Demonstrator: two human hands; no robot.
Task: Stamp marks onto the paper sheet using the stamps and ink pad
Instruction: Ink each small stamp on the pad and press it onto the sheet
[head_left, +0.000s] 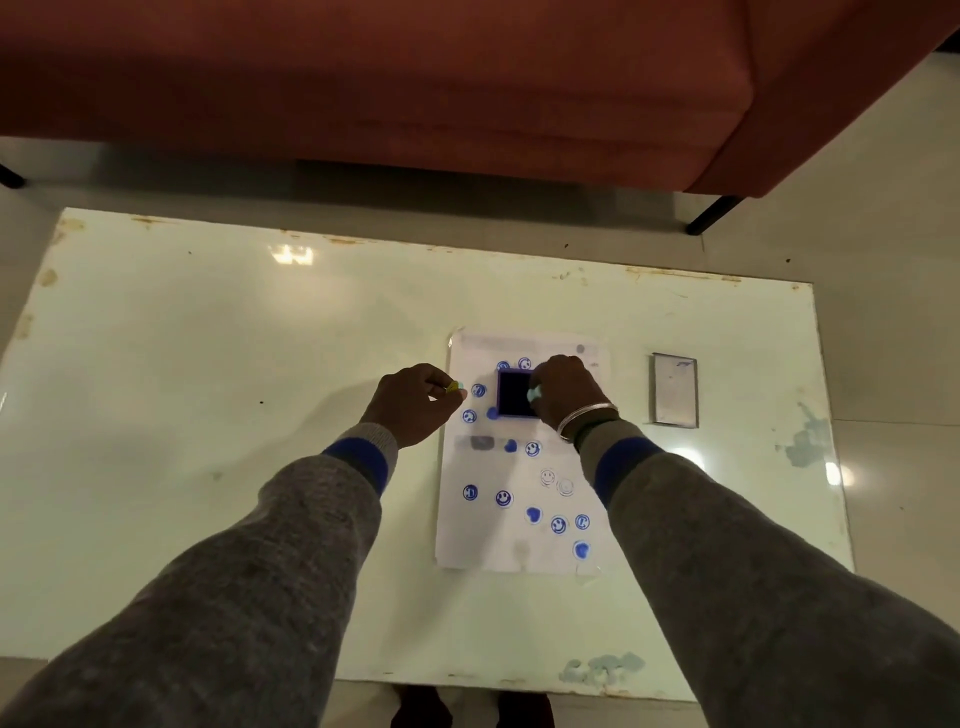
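A white paper sheet (483, 525) lies on the table, dotted with several blue smiley and heart marks. On its upper part sits a purple-framed ink pad (514, 393) with a dark inked face. My right hand (566, 392) is closed on a pale blue stamp (535, 395) at the pad's right edge, touching or just above the ink. My left hand (415, 402) hovers at the sheet's left edge, fingers pinched on a small yellow stamp (454, 387).
The ink pad's lid (674, 389) lies flat to the right of the sheet. The white table (208, 389) has worn edges, and its far rim (415, 244) faces a rust-red sofa (415, 88) with a black leg (714, 214).
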